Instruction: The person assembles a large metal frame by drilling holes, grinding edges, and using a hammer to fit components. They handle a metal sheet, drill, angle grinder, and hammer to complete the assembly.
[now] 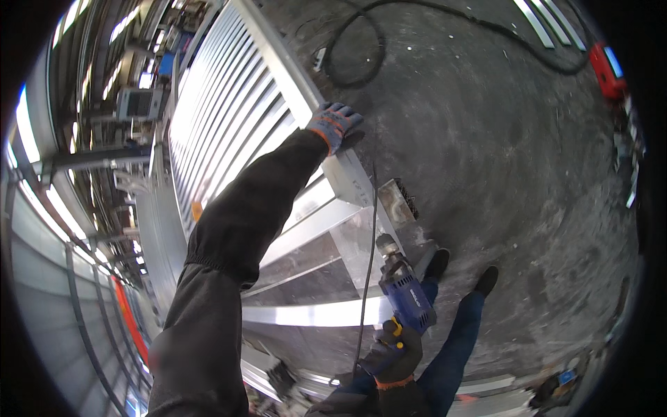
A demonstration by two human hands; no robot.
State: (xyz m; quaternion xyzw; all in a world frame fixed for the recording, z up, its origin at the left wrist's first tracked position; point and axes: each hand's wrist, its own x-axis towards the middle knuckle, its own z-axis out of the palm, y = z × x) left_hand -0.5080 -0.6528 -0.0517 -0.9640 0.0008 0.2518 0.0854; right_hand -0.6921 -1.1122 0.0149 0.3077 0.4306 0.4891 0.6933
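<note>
My left hand [335, 125], in a grey glove with an orange cuff, lies over the outer rail of a large slatted metal frame [278, 69]. Its fingers bend over the rail's edge. Low in the view, my right hand [392, 351], in a dark glove, is closed round the handle of a blue power drill [410, 300]. The drill's chuck points up and away from me, close to the frame's near corner. A thin dark cord [368, 271] runs beside the drill and up past the corner.
An open box [399, 203] of small dark pieces sits by the frame's corner. A thick black hose [445, 8] loops over the grey floor [500, 153]. Far right are a red case [608, 71] and pale metal strips [549, 24]. My feet stand near the drill.
</note>
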